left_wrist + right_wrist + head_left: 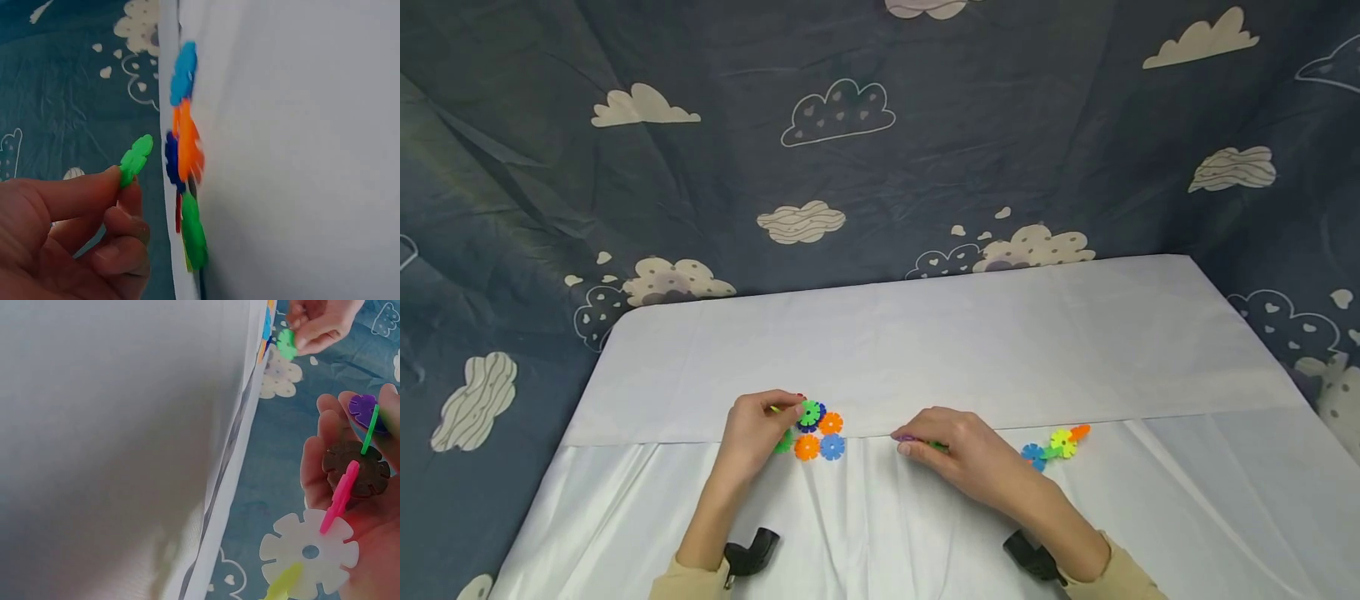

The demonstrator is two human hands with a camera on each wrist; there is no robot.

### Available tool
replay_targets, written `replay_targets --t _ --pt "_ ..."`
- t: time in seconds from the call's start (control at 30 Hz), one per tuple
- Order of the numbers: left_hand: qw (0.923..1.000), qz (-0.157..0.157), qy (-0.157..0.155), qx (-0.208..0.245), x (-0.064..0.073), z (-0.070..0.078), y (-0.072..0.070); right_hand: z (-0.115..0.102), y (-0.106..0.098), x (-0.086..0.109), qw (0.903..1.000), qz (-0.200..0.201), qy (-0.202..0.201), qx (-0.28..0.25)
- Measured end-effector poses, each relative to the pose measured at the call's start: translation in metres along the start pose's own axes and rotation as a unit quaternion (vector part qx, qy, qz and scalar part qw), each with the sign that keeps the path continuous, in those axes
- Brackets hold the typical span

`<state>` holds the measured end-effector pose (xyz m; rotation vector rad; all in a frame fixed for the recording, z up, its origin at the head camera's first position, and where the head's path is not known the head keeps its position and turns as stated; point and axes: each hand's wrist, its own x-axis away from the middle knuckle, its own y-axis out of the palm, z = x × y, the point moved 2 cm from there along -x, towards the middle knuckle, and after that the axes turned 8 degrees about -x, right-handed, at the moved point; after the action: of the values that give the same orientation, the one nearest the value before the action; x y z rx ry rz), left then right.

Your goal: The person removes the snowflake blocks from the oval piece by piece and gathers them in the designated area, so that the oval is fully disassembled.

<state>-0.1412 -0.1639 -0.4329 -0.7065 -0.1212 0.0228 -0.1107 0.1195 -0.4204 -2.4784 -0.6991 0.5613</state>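
Note:
My left hand (756, 429) pinches a green notched plastic disc (135, 160) between thumb and forefinger, above a small group of loose discs. In my right hand (966, 454) is a chain of interlocked discs. The right wrist view shows its purple disc (362, 411) at the fingertips, followed by a green disc (370, 431) seen edge-on, a brown disc (344, 459), a pink disc (339, 497), a white disc (287, 540) and a yellow disc (284, 584). The two hands are apart, and the held green disc does not touch the chain.
Among the loose discs on the white-covered table (925, 350) are orange (807, 448) and blue (832, 447) ones. Blue (1032, 454), yellow (1062, 442) and orange pieces show beyond my right wrist; whether they belong to the chain is unclear. Behind hangs a dark cloud-print cloth (925, 167).

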Motion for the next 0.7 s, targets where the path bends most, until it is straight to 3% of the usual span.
replay_targets --t 0.17,0.5,0.7 --pt "0.9978 0.002 0.014 -0.064 -0.004 -0.007 -0.005 0.0 -0.001 0.001 0.9998 0.003 0.017 0.01" --pt "0.9923 -0.01 0.01 -0.123 -0.004 -0.014 -0.02 0.001 -0.001 0.0 0.9993 -0.006 0.03 0.022" --pt "0.9911 -0.012 0.022 -0.131 -0.004 -0.014 -0.021 0.001 0.002 0.0 0.9983 -0.021 0.049 0.024"
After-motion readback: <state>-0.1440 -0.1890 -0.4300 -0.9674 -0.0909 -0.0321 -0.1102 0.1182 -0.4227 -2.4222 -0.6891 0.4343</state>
